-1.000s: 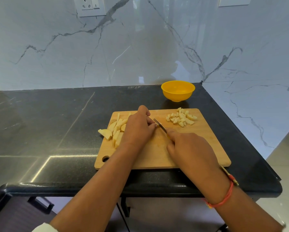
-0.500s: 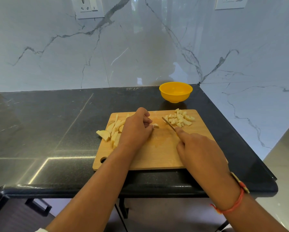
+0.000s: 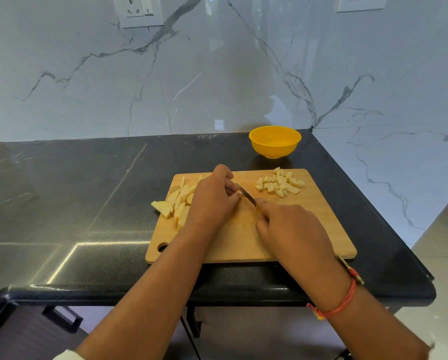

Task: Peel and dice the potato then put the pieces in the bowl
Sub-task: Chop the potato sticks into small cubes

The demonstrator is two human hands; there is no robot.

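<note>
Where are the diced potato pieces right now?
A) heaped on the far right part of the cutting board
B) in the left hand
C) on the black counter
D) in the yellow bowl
A: the diced pieces lie heaped on the cutting board near its far right corner, and the yellow bowl behind it shows none inside.

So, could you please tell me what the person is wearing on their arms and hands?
Both hands are bare: no gloves, no visible rings on the left hand or the right hand. The right wrist carries an orange-red thread bracelet with a small yellow knot, plus a thinner cord with pale beads. The left forearm is uncovered up to a white sleeve at the bottom edge.
</note>
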